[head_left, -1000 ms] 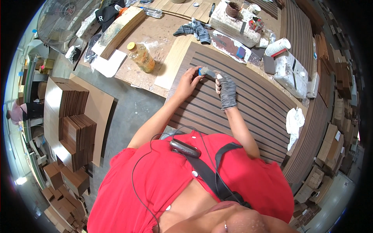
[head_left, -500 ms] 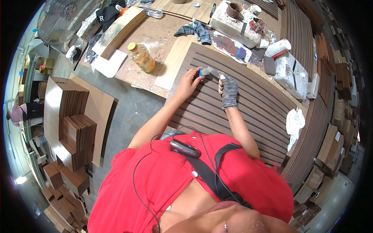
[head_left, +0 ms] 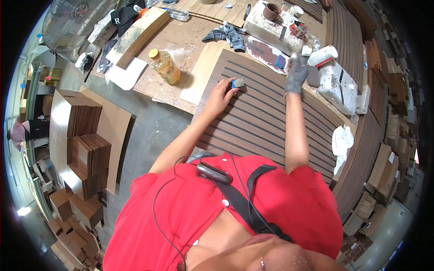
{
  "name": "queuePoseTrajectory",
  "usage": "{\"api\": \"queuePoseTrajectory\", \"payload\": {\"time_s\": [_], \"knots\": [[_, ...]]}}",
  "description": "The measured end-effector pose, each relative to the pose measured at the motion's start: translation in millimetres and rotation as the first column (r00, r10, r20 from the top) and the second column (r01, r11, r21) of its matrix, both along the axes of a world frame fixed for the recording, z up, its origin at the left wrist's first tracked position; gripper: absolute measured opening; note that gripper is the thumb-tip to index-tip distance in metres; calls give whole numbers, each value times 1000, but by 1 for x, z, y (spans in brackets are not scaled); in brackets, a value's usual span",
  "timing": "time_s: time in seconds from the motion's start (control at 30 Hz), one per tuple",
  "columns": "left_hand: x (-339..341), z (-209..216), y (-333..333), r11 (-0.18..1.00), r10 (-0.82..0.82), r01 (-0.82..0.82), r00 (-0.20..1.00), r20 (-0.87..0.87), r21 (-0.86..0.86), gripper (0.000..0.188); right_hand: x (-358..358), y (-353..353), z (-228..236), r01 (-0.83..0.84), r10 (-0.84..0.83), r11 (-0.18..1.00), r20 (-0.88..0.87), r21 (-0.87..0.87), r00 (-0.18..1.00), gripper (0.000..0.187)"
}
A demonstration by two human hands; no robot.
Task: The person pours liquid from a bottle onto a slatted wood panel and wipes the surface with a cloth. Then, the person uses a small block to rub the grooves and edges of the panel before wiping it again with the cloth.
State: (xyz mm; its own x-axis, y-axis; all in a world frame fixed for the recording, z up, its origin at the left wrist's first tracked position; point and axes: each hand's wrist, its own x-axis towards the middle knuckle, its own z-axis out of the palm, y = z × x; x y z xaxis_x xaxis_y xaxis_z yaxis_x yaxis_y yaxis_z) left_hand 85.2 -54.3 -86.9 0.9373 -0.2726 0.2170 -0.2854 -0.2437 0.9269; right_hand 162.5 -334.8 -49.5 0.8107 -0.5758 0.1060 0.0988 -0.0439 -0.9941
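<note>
The bare fingers of my left hand [head_left: 221, 95] pinch a small blue piece [head_left: 235, 84] with a grey lump or face on its right side. Both are over the far left part of a brown slatted wood panel [head_left: 257, 113] with dark grooves. My right hand [head_left: 297, 77], in a grey knit glove, is at the panel's far right edge, beside a dark block [head_left: 313, 76]. Motion blurs it. Its fingers look closed around the putty knife, whose blade is smeared. A stained board [head_left: 264, 54] with a blue patch is just left of this hand.
White-smeared blocks [head_left: 337, 88] and a white tub [head_left: 323, 56] line the right side. A yellow-capped bottle [head_left: 169, 71], a spare glove [head_left: 226, 35] and a curved wood piece [head_left: 138, 36] are on the bench. A white cloth [head_left: 342, 142] lies right; stacked brown panels [head_left: 79, 135] stand left.
My right hand has moved right and away from the blue piece, toward the white-smeared blocks, with the putty knife. My left hand keeps its place and its hold.
</note>
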Motion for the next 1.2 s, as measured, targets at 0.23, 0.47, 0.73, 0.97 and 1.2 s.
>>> {"api": "queuePoseTrajectory", "payload": {"time_s": [0.23, 0.47, 0.73, 0.97, 1.2], "knots": [[0, 6, 0, 1000, -11, 11, 1000, -14, 11, 35, 120, -76, 36, 266, -261, 560, 138, -785, 955, 30], [-1, 8, 1, 1000, -7, 8, 1000, -21, 13, 34, 149, -88, 41, 17, -448, 308, -130, -951, 884, 34], [0, 11, 0, 1000, -9, 10, 1000, -27, 24, 34, 157, -93, 30, -123, -484, 329, -279, -936, 829, 41], [1, 10, 1, 1000, -17, 18, 998, -53, 25, 35, 87, -54, 44, 47, -526, 258, -100, -965, 845, 56], [0, 5, -1, 1000, 6, -5, 999, -37, 8, 32, -61, -8, -7, 403, -268, 768, 321, -498, 908, 32]]}}
